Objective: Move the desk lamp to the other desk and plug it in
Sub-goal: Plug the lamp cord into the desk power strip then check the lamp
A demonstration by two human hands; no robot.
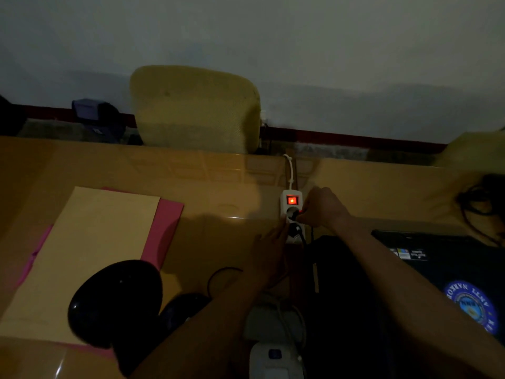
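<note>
A black desk lamp (114,302) with a glossy rounded head stands on the brown desk (218,192) at the lower left, unlit. Its black cord (218,274) loops across the desk toward a white power strip (291,196) with a glowing red switch. My right hand (322,207) pinches a black plug (293,213) seated in the strip's first socket. Flat and with its fingers together, my left hand (270,250) presses against the strip's left side. A second black plug (294,230) sits in the socket just below.
A tan envelope (82,255) lies on pink folders (166,225) at left. A black laptop (437,263) with stickers is at right, a white device (276,359) at the bottom. A yellow chair back (195,109) stands behind the desk. The room is dim.
</note>
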